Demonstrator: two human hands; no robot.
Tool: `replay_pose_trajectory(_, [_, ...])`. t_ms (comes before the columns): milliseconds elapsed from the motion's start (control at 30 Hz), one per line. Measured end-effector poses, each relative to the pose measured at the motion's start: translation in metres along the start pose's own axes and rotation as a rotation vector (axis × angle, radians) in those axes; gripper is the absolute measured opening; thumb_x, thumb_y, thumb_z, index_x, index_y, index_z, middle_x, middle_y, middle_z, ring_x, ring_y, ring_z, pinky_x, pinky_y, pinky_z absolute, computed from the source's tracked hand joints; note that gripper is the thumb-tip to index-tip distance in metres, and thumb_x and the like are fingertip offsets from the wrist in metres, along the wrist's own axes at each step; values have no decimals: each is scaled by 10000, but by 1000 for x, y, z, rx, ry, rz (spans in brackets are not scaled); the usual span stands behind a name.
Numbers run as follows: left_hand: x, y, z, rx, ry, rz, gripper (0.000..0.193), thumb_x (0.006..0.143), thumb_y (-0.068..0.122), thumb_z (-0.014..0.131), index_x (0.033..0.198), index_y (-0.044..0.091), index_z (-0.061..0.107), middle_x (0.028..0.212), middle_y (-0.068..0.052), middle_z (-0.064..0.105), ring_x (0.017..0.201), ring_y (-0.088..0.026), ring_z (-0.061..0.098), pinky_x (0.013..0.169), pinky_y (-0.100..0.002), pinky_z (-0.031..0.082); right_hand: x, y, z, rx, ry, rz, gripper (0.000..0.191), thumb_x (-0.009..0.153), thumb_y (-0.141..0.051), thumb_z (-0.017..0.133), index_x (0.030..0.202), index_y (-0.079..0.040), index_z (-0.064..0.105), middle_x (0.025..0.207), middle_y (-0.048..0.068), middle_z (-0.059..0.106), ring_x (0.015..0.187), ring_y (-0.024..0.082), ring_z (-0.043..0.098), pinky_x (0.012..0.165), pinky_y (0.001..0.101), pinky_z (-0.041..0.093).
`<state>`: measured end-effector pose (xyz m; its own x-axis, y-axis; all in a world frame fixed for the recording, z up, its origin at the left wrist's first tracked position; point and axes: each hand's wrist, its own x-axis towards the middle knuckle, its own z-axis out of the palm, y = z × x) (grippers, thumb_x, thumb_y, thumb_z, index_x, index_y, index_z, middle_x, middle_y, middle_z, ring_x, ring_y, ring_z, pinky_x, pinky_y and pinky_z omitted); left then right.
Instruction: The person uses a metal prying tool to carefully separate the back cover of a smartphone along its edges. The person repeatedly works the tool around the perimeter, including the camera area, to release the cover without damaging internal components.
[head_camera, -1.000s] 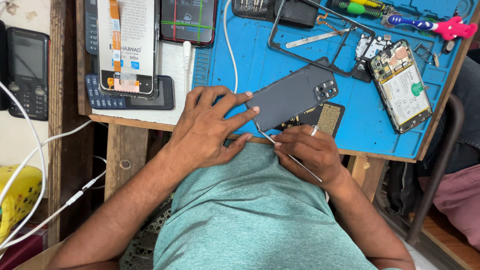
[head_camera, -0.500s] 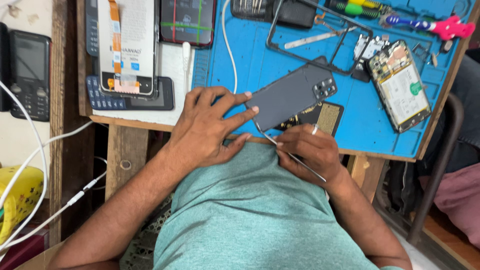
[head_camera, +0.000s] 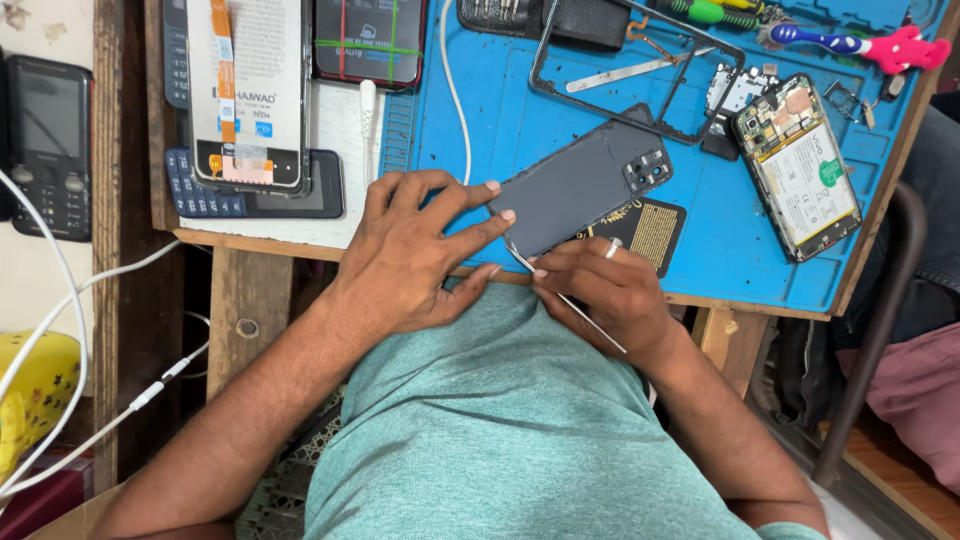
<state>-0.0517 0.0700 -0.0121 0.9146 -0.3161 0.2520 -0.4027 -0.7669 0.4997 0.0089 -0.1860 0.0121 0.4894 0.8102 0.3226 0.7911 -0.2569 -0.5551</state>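
On the bench's blue mat (head_camera: 520, 110) lies a dark phone (head_camera: 580, 190), back up. The left hand (head_camera: 420, 250) presses its near end; the right hand (head_camera: 600, 290) pinches a thin metal tool (head_camera: 570, 300) at its corner.

Your left hand (head_camera: 415, 250) presses flat on the dark grey phone (head_camera: 580, 190) at the blue mat's (head_camera: 500, 110) near edge. Your right hand (head_camera: 600, 290) pinches a thin metal pry tool (head_camera: 570, 300), tip touching the phone's lower corner.

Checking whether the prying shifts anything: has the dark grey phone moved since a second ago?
No. The dark grey phone lies at the same angle beside the black frame on the blue mat.
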Motion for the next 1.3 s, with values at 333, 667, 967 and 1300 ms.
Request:
replay_pose_trajectory(333, [-1,0,1,-6,-5,-14,447,926,441,714,1302,199,734,1394,-42,608,1229,-277,512,1056,-495,353,-7,1,-1,-20,31,0,160,811,-13,834,880,-57,697,950,57,750,887,203,732,718,306,581])
replay_pose_trajectory(667, [0,-1,1,-17,-3,-11,436,932,452,716,1290,204,738,1384,-38,612,1226,-275,514,1062,-502,350,-3,2,-2,14,25,-6,149,817,-15,837,874,-51,703,954,58,747,912,205,731,751,306,602])
replay_pose_trajectory(967, [0,0,-1,-22,6,-13,437,936,452,713,1291,199,738,1386,-40,610,1227,-278,513,1064,-499,347,0,0,-2,1,15,-4,154,812,-15,831,894,-43,704,954,76,752,910,221,729,759,324,599])
replay_pose_trajectory(1300, [1,1,-3,-25,0,-22,440,909,429,732,1289,208,733,1392,-32,609,1226,-274,515,1062,-501,344,-7,4,-3,49,52,-13,147,817,-21,823,907,-46,709,936,72,751,882,213,735,709,312,579])
